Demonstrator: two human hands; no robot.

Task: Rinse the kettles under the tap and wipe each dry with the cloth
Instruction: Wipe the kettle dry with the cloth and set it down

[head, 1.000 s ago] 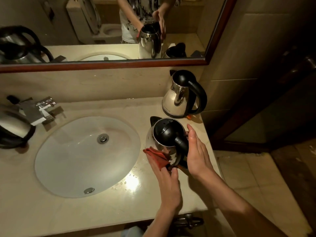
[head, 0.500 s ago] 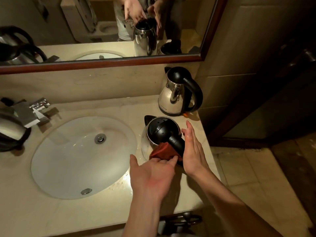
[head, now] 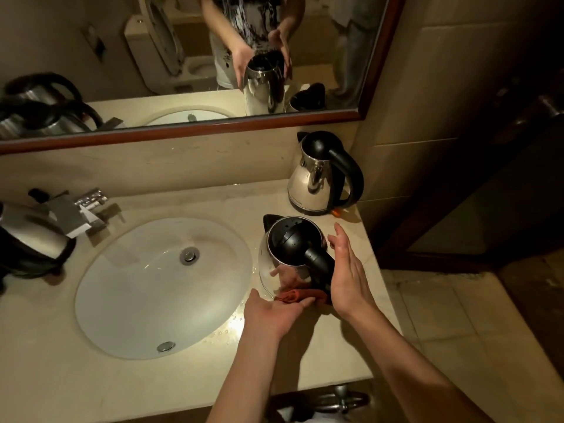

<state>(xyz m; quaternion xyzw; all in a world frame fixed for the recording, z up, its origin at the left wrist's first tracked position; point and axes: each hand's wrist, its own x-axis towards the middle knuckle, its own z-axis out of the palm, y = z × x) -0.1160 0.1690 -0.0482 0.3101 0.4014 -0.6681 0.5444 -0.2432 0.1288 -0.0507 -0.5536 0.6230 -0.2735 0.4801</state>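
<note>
A steel kettle (head: pixel 276 261) with a black lid and handle stands on the counter right of the sink. My left hand (head: pixel 271 312) presses a red cloth (head: pixel 294 295) against the kettle's lower front with straight fingers. My right hand (head: pixel 346 270) lies flat and open against the handle side, steadying the kettle. A second steel kettle (head: pixel 317 178) stands upright behind it by the wall. A third kettle (head: pixel 29 242) sits at the far left, cut off by the frame edge.
The white oval sink (head: pixel 137 300) fills the counter's middle, with the chrome tap (head: pixel 82 209) at its back left, not running. Water drops lie on the beige counter (head: pixel 305 361) near the sink rim. A mirror (head: pixel 183 56) hangs above. The counter ends at the right, beside a tiled floor.
My left hand has slid the red cloth from the kettle's handle side down to its lower front. My right hand stays flat against the kettle.
</note>
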